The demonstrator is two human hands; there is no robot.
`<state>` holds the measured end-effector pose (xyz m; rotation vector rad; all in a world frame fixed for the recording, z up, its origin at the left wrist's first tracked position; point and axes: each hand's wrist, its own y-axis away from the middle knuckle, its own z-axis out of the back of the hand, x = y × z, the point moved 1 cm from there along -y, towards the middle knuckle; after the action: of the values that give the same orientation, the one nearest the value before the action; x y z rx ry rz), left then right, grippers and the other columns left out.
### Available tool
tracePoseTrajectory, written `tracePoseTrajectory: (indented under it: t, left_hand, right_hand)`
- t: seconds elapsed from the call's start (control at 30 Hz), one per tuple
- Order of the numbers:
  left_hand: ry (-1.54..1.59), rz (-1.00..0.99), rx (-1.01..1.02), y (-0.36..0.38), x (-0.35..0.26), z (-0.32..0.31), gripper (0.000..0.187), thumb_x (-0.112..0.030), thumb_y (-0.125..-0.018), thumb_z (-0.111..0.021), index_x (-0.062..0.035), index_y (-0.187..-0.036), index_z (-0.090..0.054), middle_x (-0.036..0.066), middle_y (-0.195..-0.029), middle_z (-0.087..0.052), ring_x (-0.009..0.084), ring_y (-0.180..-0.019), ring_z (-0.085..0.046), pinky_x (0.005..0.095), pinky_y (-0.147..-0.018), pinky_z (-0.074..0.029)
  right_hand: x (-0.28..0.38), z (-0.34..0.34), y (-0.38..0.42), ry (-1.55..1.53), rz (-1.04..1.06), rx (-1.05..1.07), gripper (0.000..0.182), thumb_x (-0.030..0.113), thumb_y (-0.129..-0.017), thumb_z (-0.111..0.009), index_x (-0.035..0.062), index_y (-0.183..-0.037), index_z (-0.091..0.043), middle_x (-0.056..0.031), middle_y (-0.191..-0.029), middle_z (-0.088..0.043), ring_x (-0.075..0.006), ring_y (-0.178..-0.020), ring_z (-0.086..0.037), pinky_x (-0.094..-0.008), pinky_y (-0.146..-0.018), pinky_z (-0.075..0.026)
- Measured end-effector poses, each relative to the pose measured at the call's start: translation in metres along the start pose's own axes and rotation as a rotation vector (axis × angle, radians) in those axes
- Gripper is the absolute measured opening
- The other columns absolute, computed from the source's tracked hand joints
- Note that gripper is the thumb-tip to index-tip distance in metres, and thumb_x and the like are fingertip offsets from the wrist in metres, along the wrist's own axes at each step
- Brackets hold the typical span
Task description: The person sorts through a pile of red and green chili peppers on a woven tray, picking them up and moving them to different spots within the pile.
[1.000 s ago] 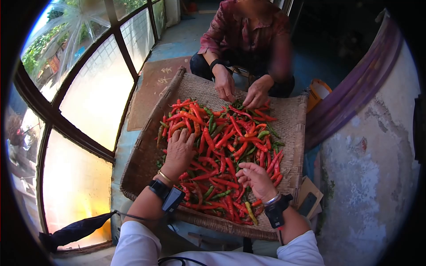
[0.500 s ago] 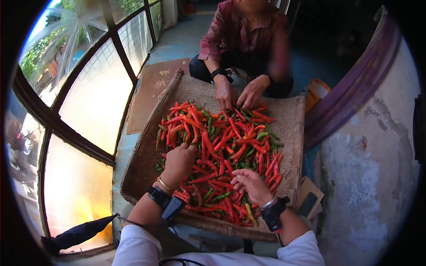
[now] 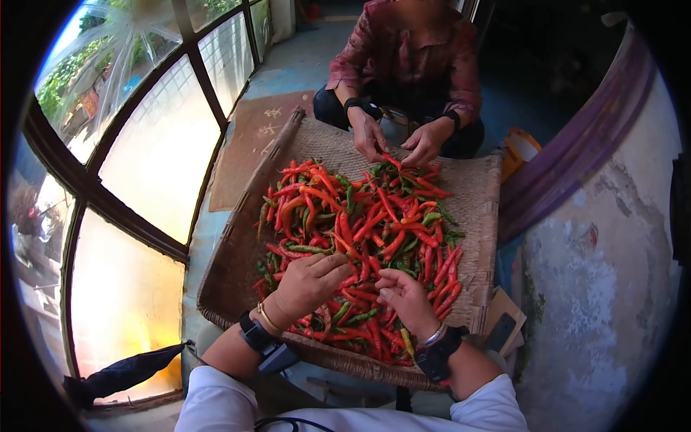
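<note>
1. Peppers (image 3: 392,216) lie heaped in the basket (image 3: 471,223), down to its near edge.
2. The left hand (image 3: 308,285) bends its fingers over peppers toward that edge.
3. The right hand (image 3: 410,299), fingers curled, is near it; whether either grasps a pepper, I cannot tell.

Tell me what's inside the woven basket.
Heaped red peppers, some green ones and a yellowish one. They hide much of the basket floor; the left hand and right hand cover whatever lies beneath them.
</note>
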<state>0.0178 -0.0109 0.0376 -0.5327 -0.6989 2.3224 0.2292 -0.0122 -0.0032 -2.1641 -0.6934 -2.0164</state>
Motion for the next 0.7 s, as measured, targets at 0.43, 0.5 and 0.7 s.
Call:
tracePoseTrajectory:
  t: [0.43, 0.5, 0.7]
  left_hand:
    - [0.365, -0.151, 0.010, 0.014, -0.043, -0.020, 0.030, -0.008, -0.063, -0.060, -0.0062, -0.093, -0.056, 0.007, -0.091, -0.055, 0.0183, -0.074, -0.058, 0.0275, -0.059, -0.050]
    - [0.427, -0.131, 0.034, 0.015, -0.046, -0.023, 0.031, -0.007, -0.064, -0.061, -0.0055, -0.094, -0.056, 0.007, -0.092, -0.055, 0.0195, -0.075, -0.058, 0.0278, -0.060, -0.050]
    - [0.419, 0.143, 0.018, 0.002, -0.039, -0.021, 0.048, -0.021, -0.070, -0.067, -0.0056, -0.110, -0.046, 0.012, -0.095, -0.056, 0.0309, -0.075, -0.055, 0.0376, -0.070, -0.046]
  right_hand:
    - [0.006, -0.014, 0.003, 0.569, 0.579, 0.147, 0.034, 0.000, -0.069, -0.061, 0.0034, -0.102, -0.054, -0.0127, -0.098, -0.053, -0.0263, -0.087, -0.056, -0.0306, -0.076, -0.045]
    - [0.001, -0.014, 0.002, 0.561, 0.587, 0.127, 0.032, 0.002, -0.069, -0.062, 0.0039, -0.100, -0.054, -0.0114, -0.094, -0.054, -0.0265, -0.082, -0.057, -0.0297, -0.072, -0.046]
    - [-0.005, -0.010, 0.006, 0.268, 0.329, 0.085, 0.017, 0.004, -0.077, -0.058, 0.0024, -0.093, -0.054, -0.0052, -0.082, -0.057, -0.0174, -0.073, -0.058, -0.0251, -0.063, -0.046]
